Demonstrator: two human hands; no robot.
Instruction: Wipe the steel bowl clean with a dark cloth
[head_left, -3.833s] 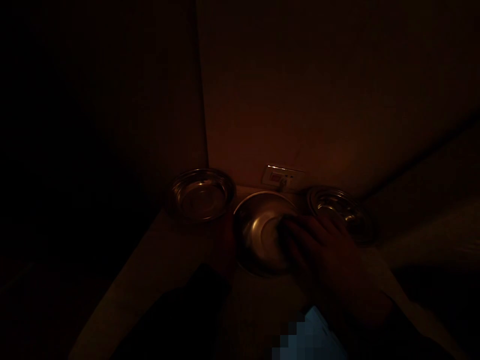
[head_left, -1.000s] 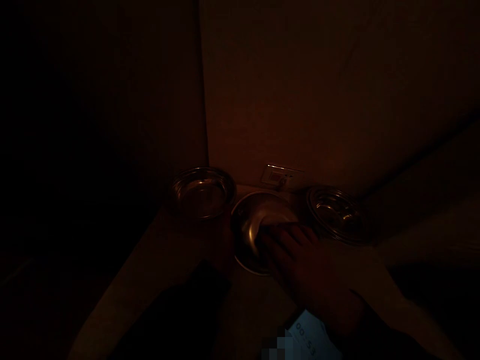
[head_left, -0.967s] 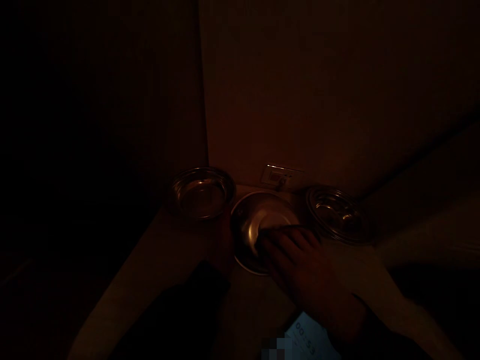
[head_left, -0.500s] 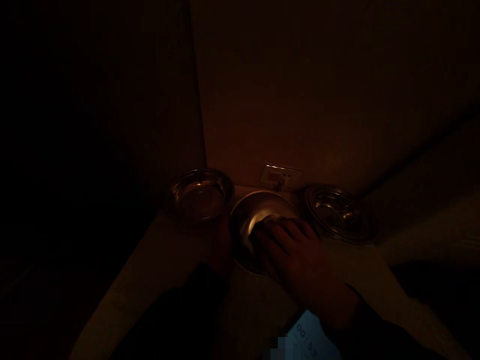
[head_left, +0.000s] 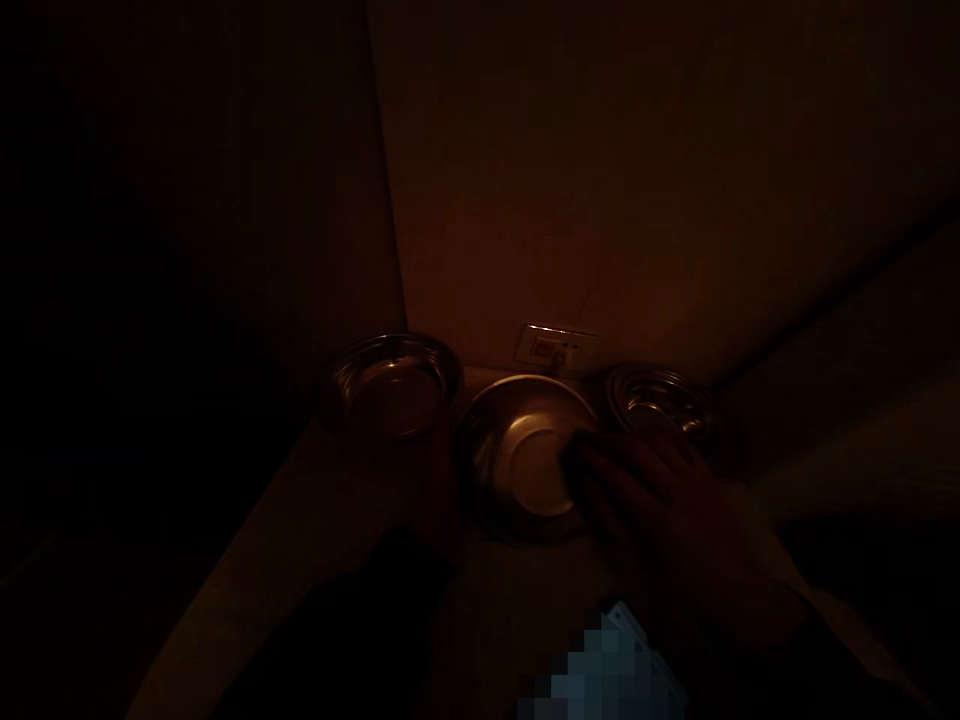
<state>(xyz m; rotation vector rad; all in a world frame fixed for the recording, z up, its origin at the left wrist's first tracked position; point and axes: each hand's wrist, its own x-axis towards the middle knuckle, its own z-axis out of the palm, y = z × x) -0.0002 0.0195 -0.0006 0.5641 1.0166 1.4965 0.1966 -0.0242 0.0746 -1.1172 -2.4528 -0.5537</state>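
Three steel bowls stand in a very dark corner of a counter [head_left: 300, 530]. My right hand [head_left: 660, 520] reaches into the middle bowl [head_left: 517, 460], its fingers bent together against the bowl's right inner side. Whatever lies under the fingers is hidden. My left hand [head_left: 442, 490] is a faint shape at the middle bowl's left rim, in a dark sleeve, and its fingers do not show. The left bowl [head_left: 394, 385] and the right bowl [head_left: 660, 400] stand untouched, with the right one partly behind my right hand.
A wall socket [head_left: 551, 347] sits low on the wall behind the bowls. The walls meet in a corner above the left bowl. A bluish lit screen [head_left: 607, 675] glows by my right wrist. The counter's left edge drops into darkness.
My right hand has slid from the left-centre of the middle bowl to its right side. A pale patch seen under the fingers before no longer shows. The view has shifted slightly.
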